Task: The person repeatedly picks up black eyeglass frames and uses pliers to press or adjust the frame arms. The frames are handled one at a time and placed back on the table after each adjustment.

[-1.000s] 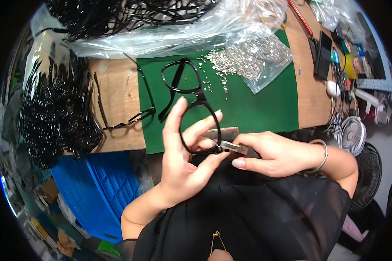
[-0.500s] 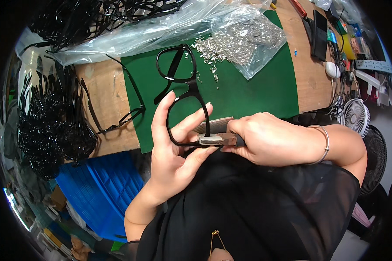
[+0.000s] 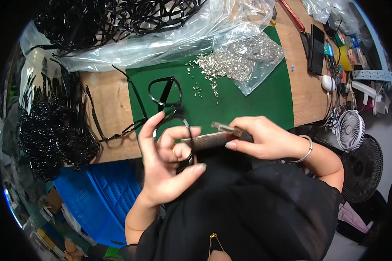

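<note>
1. The left hand [image 3: 165, 172] is curled around the lower rim of a black glasses frame [image 3: 177, 108], index finger up and thumb out to the side. A ring [image 3: 174, 151] sits on one of its bent fingers.
2. That frame stretches from the left hand's grip to just beyond its fingertips, the far lens opening over the green mat [image 3: 265, 104]; the near part is blurred.
3. The right hand [image 3: 263, 139] is closed around a pair of pliers [image 3: 236, 132], nose toward the left hand and apart from the glasses. I can't tell whether the jaws are parted. A bracelet [image 3: 309, 150] circles that wrist.
4. Between the two hands, a rough-surfaced metal bar [image 3: 208, 141] shows below the pliers.
5. Beyond both hands, small silvery pieces [image 3: 222, 65] lie scattered on the mat, with more inside a clear bag [image 3: 252, 85].
6. To the left of the left hand, another pair of black glasses [image 3: 116, 136] rests partly on the wooden table [image 3: 111, 89], and past it lies a thick heap of black strips [image 3: 59, 135].
7. Below and left of that hand stands a blue crate [image 3: 96, 200].
8. Well to the right of the right hand is a white fan [image 3: 350, 130].
</note>
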Motion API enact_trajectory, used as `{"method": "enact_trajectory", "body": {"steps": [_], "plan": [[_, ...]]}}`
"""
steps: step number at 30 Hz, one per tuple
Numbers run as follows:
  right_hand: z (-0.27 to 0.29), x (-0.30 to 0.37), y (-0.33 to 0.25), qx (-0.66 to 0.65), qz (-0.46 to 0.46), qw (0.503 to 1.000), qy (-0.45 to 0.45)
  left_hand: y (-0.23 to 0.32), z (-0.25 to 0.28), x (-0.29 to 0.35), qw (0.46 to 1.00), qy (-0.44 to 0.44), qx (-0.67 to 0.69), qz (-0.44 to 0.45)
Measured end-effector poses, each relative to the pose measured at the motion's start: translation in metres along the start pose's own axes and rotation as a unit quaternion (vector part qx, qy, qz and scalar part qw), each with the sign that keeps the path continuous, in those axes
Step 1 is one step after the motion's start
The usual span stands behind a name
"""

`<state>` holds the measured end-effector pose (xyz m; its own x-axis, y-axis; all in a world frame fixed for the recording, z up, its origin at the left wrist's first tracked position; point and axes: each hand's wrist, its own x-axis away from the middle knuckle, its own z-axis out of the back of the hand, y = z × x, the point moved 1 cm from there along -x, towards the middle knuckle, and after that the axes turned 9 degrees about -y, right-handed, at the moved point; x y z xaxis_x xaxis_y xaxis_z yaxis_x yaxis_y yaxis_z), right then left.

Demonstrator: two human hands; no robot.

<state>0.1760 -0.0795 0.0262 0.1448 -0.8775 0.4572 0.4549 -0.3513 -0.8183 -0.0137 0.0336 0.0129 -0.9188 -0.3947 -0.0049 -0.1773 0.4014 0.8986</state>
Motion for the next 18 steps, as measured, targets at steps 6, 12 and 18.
{"method": "enact_trajectory", "body": {"steps": [6, 12, 18], "plan": [[0.004, -0.040, 0.045, 0.176, -0.015, 0.967, 0.181, 0.006, -0.022, 0.004, 0.984, 0.052, 0.149, -0.077], [-0.002, -0.052, 0.055, 0.223, 0.010, 0.955, 0.194, 0.017, -0.012, 0.028, 0.989, 0.047, 0.141, -0.029], [-0.004, -0.055, 0.054, 0.250, -0.013, 0.954, 0.167, 0.022, -0.022, 0.027, 0.942, 0.014, 0.336, 0.027]]}}
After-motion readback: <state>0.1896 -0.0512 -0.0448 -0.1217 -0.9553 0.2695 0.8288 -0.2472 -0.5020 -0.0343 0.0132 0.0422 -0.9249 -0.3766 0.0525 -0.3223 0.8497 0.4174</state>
